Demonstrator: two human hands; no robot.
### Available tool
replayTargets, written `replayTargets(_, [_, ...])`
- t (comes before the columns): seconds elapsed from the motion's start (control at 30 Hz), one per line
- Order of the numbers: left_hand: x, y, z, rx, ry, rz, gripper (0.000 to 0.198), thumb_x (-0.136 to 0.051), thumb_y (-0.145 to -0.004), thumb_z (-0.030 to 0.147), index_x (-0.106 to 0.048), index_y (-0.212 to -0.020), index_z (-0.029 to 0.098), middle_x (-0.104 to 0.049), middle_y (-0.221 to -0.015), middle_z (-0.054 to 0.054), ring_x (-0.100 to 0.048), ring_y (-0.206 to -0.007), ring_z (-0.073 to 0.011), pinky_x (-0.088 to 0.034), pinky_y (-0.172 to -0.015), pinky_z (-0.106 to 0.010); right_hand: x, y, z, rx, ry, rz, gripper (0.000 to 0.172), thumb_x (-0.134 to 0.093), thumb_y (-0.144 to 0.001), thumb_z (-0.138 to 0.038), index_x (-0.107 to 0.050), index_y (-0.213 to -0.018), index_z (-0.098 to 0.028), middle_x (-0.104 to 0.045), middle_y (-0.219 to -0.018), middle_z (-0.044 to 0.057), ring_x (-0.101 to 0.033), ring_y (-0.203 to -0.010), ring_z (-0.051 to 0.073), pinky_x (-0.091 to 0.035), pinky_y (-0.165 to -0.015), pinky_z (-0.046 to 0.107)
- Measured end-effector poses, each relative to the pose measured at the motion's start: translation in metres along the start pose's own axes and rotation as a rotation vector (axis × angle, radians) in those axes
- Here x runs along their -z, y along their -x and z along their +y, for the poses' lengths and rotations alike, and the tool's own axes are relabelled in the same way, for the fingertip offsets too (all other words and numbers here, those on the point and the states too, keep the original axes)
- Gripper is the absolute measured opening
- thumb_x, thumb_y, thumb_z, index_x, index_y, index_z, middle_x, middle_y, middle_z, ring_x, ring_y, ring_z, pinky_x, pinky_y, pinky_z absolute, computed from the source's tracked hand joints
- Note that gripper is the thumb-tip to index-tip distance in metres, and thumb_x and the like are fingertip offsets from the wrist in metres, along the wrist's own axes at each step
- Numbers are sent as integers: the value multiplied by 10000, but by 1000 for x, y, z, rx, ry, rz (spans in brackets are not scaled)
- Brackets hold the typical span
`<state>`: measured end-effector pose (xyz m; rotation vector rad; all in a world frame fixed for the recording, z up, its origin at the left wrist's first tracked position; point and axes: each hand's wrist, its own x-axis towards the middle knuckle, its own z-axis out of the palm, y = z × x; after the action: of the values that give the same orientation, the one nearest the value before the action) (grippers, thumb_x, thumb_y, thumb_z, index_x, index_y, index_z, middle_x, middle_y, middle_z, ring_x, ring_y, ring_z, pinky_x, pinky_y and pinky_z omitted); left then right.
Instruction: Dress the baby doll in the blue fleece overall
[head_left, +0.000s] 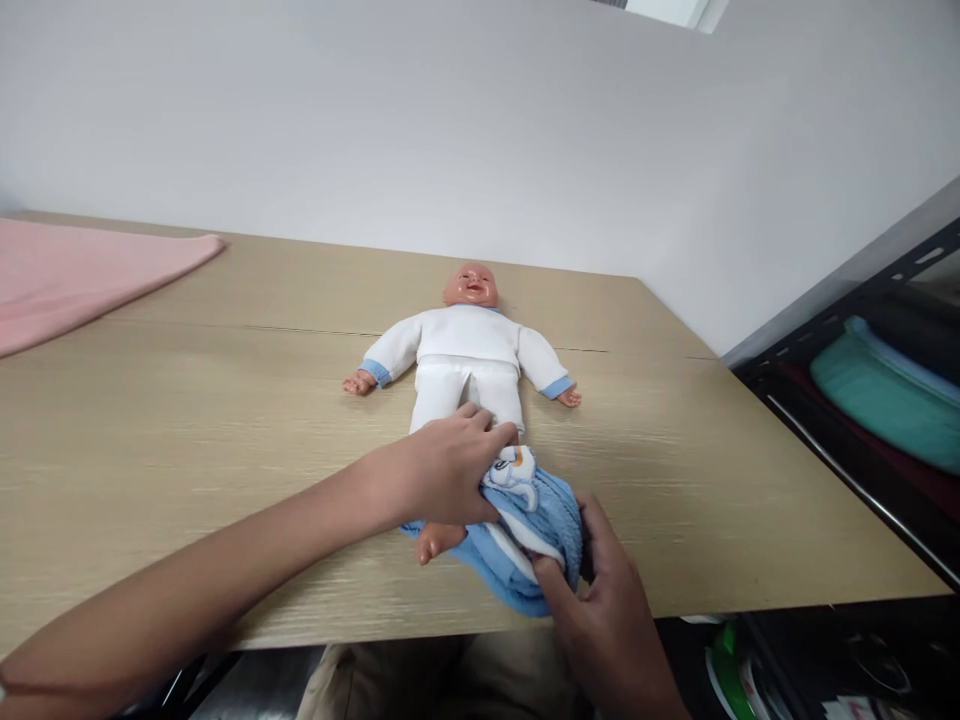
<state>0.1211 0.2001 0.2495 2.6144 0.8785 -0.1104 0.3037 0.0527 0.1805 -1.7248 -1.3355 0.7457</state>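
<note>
at the lower centre of the frame, the blue cloth (564, 500) is grasped at its right side by the right hand (609, 600), with the thumb tucked into its folds. its upper left edge is gripped by the left hand (446, 468), under which a bare foot (436, 541) is shown. at the centre, the doll (469, 332) is laid face up on the table (262, 430), dressed in white. at the upper left, a pink cloth (82, 275) is spread before the wall (360, 130).
</note>
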Motion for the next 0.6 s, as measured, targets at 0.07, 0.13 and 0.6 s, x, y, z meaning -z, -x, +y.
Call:
replayTargets(0.07, [0, 0, 0, 18, -28, 4, 622, -809, -872, 334, -582, -1432, 184, -704, -1239, -159, -653, -1210, -389, -539, -1002, -456, -4, 7, -5, -13, -16, -11, 363, -710, -872, -382, -692, -1205, -236, -803, -983, 32, -741, -882, 264, -608, -784, 329])
replayTargets(0.13, [0, 0, -2, 27, 1, -15, 614, -790, -881, 340, -571, -1435, 193, -718, -1188, -142, -682, -1149, -382, -542, -961, -448, -7, 9, -7, -43, -29, 6, 386, -718, -867, -391, -684, -1217, -231, -806, -1022, 46, -743, -891, 266, -616, -797, 336])
replayTargets(0.6, [-10, -12, -11, -44, 262, 13, 494, -731, -903, 292, -547, -1360, 261, -734, -1143, -61, -740, -1033, -298, -521, -846, -344, -6, -10, 13, 155, 66, 228, 217, -678, -865, -304, -683, -1072, -239, -685, -1089, 79, -692, -955, 277, -603, -811, 381])
